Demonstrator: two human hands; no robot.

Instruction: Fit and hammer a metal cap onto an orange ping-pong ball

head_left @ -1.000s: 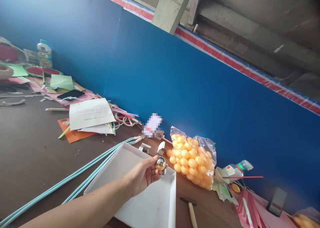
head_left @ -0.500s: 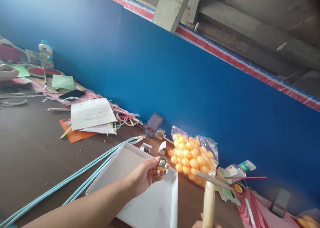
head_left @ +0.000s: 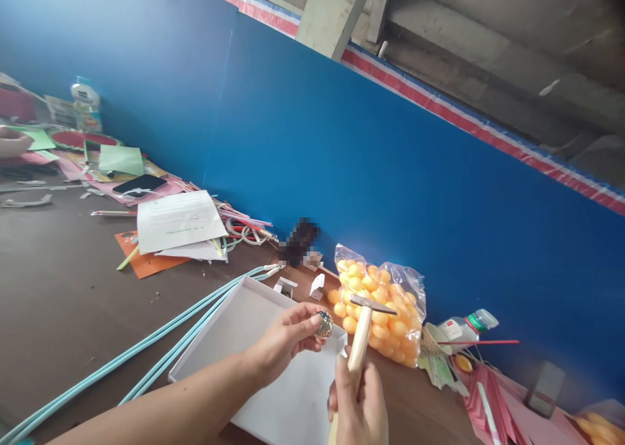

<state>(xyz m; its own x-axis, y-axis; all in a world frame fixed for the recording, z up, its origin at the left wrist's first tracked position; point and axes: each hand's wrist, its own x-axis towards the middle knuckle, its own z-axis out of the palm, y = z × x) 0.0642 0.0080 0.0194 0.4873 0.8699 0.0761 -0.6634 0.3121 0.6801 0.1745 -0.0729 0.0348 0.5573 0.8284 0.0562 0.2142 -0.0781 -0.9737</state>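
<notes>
Above a shallow white box lid (head_left: pixel 303 399), my left hand (head_left: pixel 288 334) pinches a shiny metal ball (head_left: pixel 323 324) between thumb and fingers. My right hand (head_left: pixel 360 399) is wrapped round the wooden handle of a hammer (head_left: pixel 360 341). The hammer stands nearly upright, its thin metal head up, a little right of the ball and apart from it. Behind the hammer head lies a clear bag of orange balls (head_left: pixel 375 288).
Light blue cords (head_left: pixel 195 321) run along the lid's left side. Papers (head_left: pixel 178 220) and a phone (head_left: pixel 140 185) lie to the left. A plastic bottle (head_left: pixel 463 329) and pink paper (head_left: pixel 488 399) are at right. A blue partition (head_left: pixel 312 139) stands behind; another person's hand (head_left: pixel 13 142) shows at far left.
My right hand has come up and left with the hammer, bringing its head nearer the ball. My left hand has shifted slightly to the right and turned the ball.
</notes>
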